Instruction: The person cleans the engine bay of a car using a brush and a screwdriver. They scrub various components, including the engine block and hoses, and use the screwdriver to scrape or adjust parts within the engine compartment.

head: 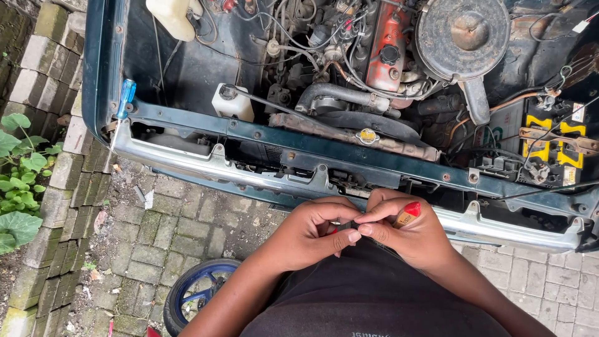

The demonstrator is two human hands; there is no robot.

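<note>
My left hand (309, 234) and my right hand (405, 234) meet in front of my body, just below the car's chrome bumper (206, 163). Their fingertips pinch a small dark part (347, 226) between them; what it is cannot be made out. My right hand also grips a tool with a red and tan handle (407, 214) against its palm. A blue-handled screwdriver (123, 103) stands at the left corner of the open engine bay.
The engine bay holds a round air cleaner (462, 34), an orange valve cover (385, 47), a radiator cap (367, 135), a white reservoir (232, 104) and a yellow-topped battery (549, 146). A blue-rimmed wheel (198, 293) lies on the paving bricks. Plants (17, 181) grow at left.
</note>
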